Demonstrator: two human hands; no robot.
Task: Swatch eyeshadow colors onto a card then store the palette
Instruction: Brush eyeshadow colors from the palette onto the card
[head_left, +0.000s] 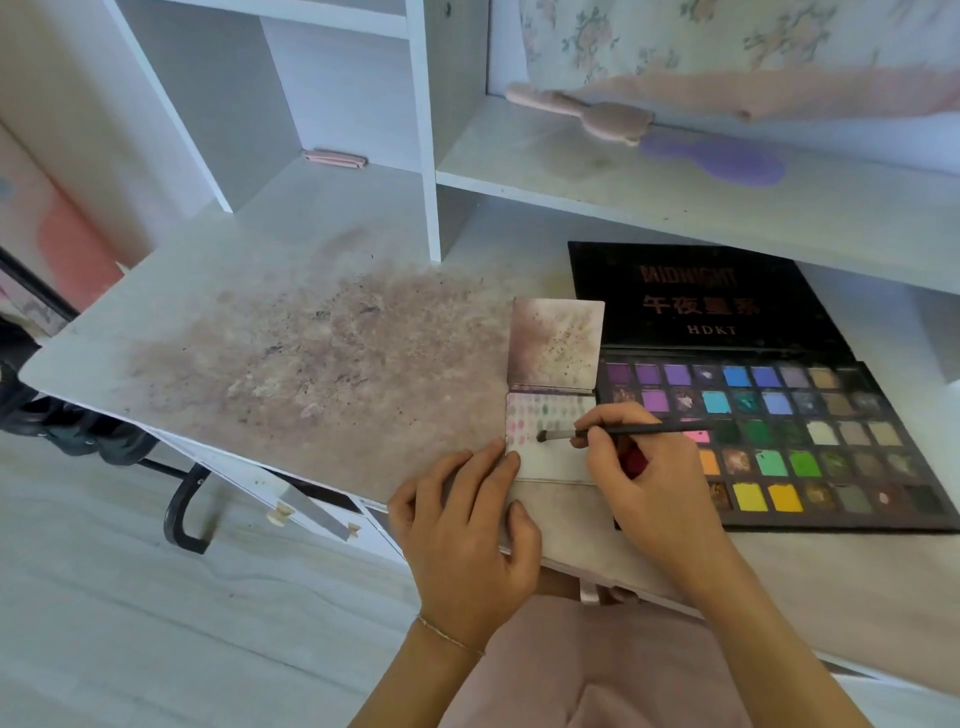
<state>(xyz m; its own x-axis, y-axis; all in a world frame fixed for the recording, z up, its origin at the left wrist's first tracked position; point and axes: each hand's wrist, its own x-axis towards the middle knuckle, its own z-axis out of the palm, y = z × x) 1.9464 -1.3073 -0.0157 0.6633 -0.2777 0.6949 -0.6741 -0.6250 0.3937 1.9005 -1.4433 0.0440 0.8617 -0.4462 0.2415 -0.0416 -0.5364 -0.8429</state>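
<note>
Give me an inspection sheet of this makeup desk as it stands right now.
Surface: white desk, heavily smeared with brownish powder across the middle.
Job's things: open eyeshadow palette lying flat at right; card beside it with rows of colour dabs; brush with its tip on the card.
Clutter: pink brush and purple brush on the shelf; pink flat item in the cubby.
Hands: left hand presses the card's left edge; right hand grips the brush.
Cables: nothing seen.
Surroundings: white shelving, floral fabric, pale floor.
</note>
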